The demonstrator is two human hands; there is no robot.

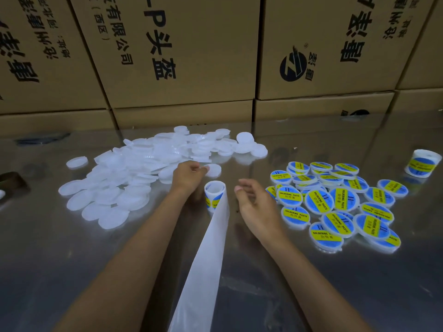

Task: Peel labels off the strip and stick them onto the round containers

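Note:
A roll of blue-and-yellow labels (214,195) stands at the table's centre, and its bare white backing strip (206,259) trails toward me. My left hand (188,174) reaches past the roll and pinches one plain white round container (213,170) at the edge of a big heap of unlabelled ones (134,173). My right hand (251,200) hovers to the right of the roll with loosely curled fingers and holds nothing. Several labelled containers (335,204) lie in a pile at the right.
A second label roll (423,162) stands at the far right on the shiny metal table (72,271). Stacked cardboard boxes (182,58) wall off the back. A dark object (12,182) sits at the left edge.

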